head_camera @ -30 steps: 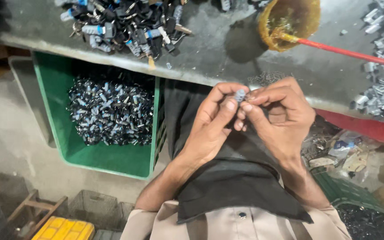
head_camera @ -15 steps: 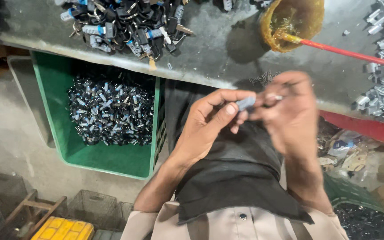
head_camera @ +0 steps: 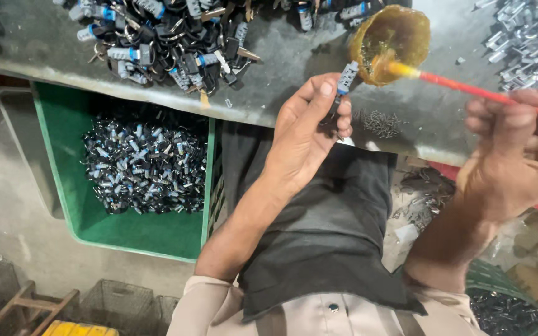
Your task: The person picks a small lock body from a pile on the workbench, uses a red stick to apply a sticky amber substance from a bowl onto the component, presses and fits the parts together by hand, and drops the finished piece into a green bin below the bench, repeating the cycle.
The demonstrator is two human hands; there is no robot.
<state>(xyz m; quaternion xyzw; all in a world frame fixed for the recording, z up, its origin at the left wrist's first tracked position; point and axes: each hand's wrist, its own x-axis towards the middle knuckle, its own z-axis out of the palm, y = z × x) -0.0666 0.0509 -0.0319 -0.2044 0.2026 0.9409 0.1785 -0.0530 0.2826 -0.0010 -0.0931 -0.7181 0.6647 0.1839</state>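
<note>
1. The left hand (head_camera: 303,134) is raised at the bench (head_camera: 269,99) edge, near the centre of the view. Its grip pinches a small grey cylinder (head_camera: 347,78) between thumb and fingertips, with the free end of the cylinder pointing to 1 o'clock.
2. The cylinder tip sits just beside the amber bowl (head_camera: 400,31), at the bowl's 8 o'clock side.
3. The right hand (head_camera: 509,155) is at 3 o'clock of the view. Its grip is pressed together around the red handle of a brush (head_camera: 468,90).
4. The brush runs toward 10 o'clock; its yellow end lies in the bowl, close to the cylinder tip.
5. A pile of black keys (head_camera: 175,37) lies on the bench at 11 o'clock of the left hand.
6. A heap of silver parts (head_camera: 524,43) lies on the bench at 1 o'clock of the view.
7. A green crate (head_camera: 126,233) stands below the bench at 9 o'clock of the left forearm, filled with small dark and silver parts.
8. A dark apron (head_camera: 325,230) covers the lap between both forearms.
</note>
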